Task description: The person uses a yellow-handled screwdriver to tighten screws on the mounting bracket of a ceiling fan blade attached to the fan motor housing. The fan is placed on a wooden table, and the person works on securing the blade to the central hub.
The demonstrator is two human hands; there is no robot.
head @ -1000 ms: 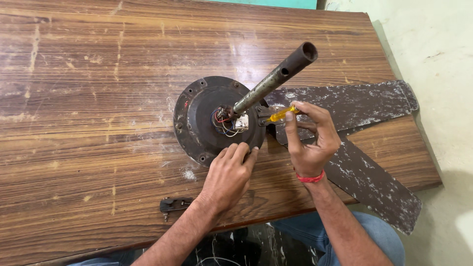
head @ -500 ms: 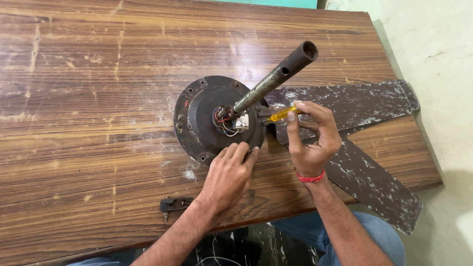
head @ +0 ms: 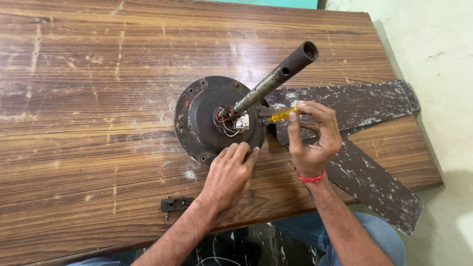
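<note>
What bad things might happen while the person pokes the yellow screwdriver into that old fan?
The yellow screwdriver is pinched only by the right hand's fingertips, so it might slip off the screw and jab the left hand steadying the fan motor. Loose coloured wires sit bare beside the tip and could get nicked. The fan blades hang past the table edge, so a knock could tip the fan.
</note>
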